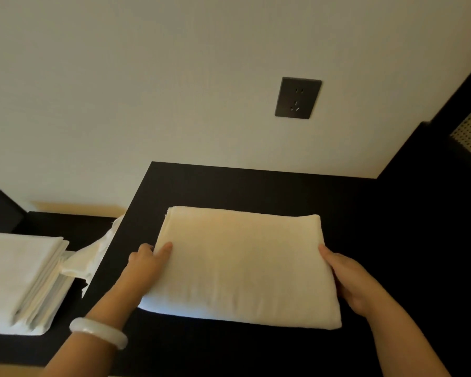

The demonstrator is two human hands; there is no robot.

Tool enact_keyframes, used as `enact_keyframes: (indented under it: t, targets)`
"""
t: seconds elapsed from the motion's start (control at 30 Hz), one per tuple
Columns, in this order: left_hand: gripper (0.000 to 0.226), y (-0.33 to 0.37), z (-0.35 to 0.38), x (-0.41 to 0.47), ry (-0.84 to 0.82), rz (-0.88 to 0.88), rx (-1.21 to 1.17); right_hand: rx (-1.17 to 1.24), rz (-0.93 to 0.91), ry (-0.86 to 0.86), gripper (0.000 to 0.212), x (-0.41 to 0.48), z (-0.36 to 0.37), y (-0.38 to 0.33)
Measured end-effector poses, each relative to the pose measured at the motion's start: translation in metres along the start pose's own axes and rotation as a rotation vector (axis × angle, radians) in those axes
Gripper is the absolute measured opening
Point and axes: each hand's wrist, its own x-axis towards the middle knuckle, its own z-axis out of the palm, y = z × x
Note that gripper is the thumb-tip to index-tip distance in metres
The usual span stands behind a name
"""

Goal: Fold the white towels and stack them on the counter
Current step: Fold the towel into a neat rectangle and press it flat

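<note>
A folded white towel (242, 268) lies flat on the dark counter (256, 186), in the middle of the view. My left hand (147, 259) holds its left edge, with the thumb on top of the cloth and the other fingers curled at the edge. At the towel's right edge my right hand (348, 278) grips it, thumb along the top and fingers hidden beneath. A stack of folded white towels (25, 278) sits on a lower dark surface at the far left.
A loose white cloth (93, 254) hangs between the counter's left edge and the stack. A dark wall socket (298, 97) is on the pale wall behind. A dark panel (433, 172) closes off the right side. A pale bangle (98, 331) circles my left wrist.
</note>
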Motion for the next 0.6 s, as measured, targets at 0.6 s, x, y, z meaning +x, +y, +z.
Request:
enact_keyframes:
  t: [0.6]
  targets:
    - [0.022, -0.154, -0.15, -0.03, 0.072, -0.027, -0.706, -0.126, -0.255, -0.157, 0.039, -0.078, 0.204, -0.05]
